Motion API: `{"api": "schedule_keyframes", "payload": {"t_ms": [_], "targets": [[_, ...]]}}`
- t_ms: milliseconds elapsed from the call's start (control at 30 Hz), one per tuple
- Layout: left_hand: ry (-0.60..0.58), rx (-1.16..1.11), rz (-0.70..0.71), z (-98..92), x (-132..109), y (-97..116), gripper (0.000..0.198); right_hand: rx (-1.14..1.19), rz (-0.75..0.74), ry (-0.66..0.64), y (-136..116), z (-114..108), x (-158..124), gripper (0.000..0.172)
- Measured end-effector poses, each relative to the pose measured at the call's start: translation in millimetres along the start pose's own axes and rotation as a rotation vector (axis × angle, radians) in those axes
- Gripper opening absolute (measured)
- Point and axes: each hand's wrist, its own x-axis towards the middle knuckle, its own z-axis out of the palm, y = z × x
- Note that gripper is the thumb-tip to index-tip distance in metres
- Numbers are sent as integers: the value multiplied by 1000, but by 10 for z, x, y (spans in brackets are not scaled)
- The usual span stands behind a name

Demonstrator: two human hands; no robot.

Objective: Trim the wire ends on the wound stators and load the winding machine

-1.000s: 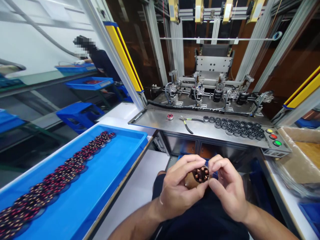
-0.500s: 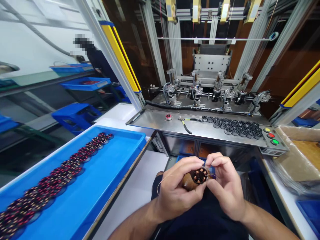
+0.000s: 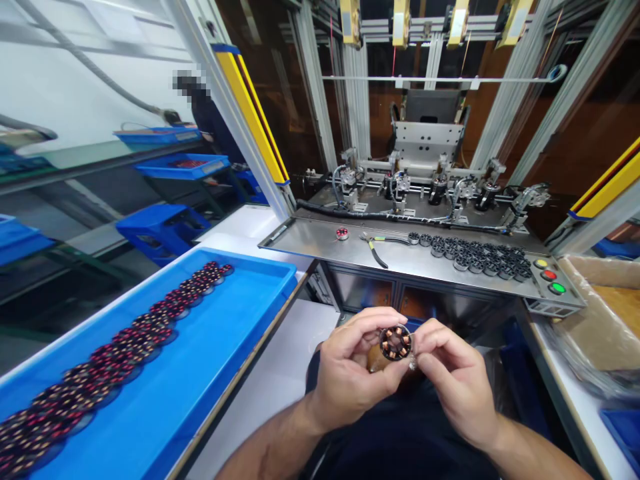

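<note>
In my left hand [image 3: 357, 370] is a round motor stator [image 3: 395, 343], gripped by its rim between thumb and fingers. Its face is turned toward me, with copper windings set in a ring inside a black body. My right hand [image 3: 453, 373] is closed in a pinch at the stator's right edge, on what looks like a thin wire end, though it barely shows between the fingertips. Both hands are above my lap, in front of the machine's metal shelf [image 3: 320, 248].
A blue tray [image 3: 210, 353] on the left holds rows of wound stators [image 3: 135, 340]. On the shelf are one red-wound stator [image 3: 342, 233], cutting pliers [image 3: 375, 250] and many black stators [image 3: 480, 257]. Push buttons [image 3: 549, 275] and a cardboard box [image 3: 590, 327] stand right. Another person [image 3: 215, 120] is behind left.
The stator has turned to face me more squarely and shifted slightly left. My right fingers have tightened into a pinch at its edge. The loose wire beside my left hand is now scarcely visible.
</note>
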Motion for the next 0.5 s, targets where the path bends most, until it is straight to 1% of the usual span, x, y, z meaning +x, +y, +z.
{"api": "schedule_keyframes", "payload": {"t_ms": [100, 167, 300, 400, 500], "targets": [[-11, 2, 0, -6, -2, 3, 41, -83, -94, 23, -55, -11, -2, 17], [-19, 22, 12, -14, -13, 0, 42, -112, -104, 32, -80, -10, -1, 17], [-48, 90, 39, -37, -32, 7, 45, -100, -92, -5, -102, -2, 23, 10], [-63, 115, 58, -42, -36, 27, 44, -158, -176, -38, -117, -12, 50, 7], [-78, 119, 92, -31, -28, 47, 43, -227, -222, -7, -145, -28, 58, 14]]}}
